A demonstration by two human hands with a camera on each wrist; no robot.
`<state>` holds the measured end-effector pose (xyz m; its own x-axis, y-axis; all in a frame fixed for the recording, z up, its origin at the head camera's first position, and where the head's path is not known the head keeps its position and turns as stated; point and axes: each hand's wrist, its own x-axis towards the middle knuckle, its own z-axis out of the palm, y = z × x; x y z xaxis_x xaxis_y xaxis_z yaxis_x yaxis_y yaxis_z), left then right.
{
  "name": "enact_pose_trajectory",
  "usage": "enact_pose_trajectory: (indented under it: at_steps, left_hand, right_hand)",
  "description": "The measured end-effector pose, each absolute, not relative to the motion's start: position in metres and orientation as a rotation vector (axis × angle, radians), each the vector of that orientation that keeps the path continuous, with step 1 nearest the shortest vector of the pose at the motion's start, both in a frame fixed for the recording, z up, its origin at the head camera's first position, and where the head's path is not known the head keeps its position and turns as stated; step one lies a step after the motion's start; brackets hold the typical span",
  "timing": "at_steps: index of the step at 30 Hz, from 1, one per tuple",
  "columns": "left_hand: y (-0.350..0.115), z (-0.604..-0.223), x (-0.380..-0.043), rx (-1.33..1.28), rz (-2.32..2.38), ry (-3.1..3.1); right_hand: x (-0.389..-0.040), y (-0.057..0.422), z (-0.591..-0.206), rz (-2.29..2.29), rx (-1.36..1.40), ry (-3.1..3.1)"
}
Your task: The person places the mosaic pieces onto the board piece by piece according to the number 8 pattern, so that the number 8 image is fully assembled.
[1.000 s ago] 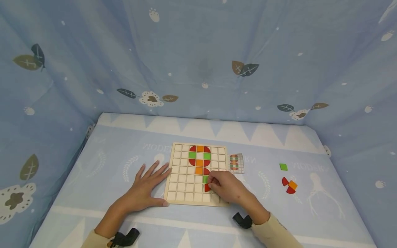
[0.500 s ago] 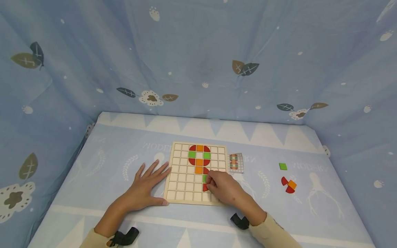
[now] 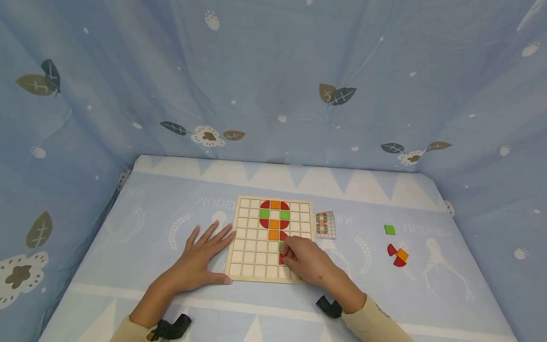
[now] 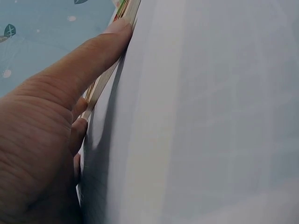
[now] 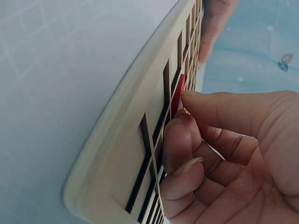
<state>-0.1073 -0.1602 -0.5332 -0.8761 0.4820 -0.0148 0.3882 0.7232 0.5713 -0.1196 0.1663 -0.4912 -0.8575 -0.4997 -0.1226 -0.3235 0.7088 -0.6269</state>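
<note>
A wooden grid board [image 3: 249, 257] lies on the table, with red quarter-circle, orange square and green square tiles set in its cells. My right hand [image 3: 308, 260] is over the board's lower right part. Its thumb and fingertips pinch a red quarter-circle tile [image 5: 177, 95], which stands slightly tilted at a cell in the right wrist view. Just above it a green tile [image 3: 281, 246] is partly covered by the fingers. My left hand [image 3: 198, 263] rests on the table with fingers spread, fingertips and thumb against the board's left edge.
Right of the board lies a small printed pattern card [image 3: 325, 225]. Farther right are a loose green square [image 3: 390, 230], an orange square [image 3: 402, 255] and two red quarter-circles [image 3: 399, 261]. A blue patterned curtain [image 3: 273, 85] hangs behind the table.
My right hand has shifted slightly left with the red tile, which shows less beyond the fingers. The left hand stays at the board's edge.
</note>
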Motion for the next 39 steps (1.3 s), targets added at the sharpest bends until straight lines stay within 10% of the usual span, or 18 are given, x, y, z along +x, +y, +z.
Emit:
enact_pose_trajectory:
  at_steps: [39]
  left_hand:
    - [-0.162,-0.538,-0.107,0.751,0.905,2.788]
  right_hand:
    - [-0.089,0.363,-0.444,-0.849,-0.066,3.019]
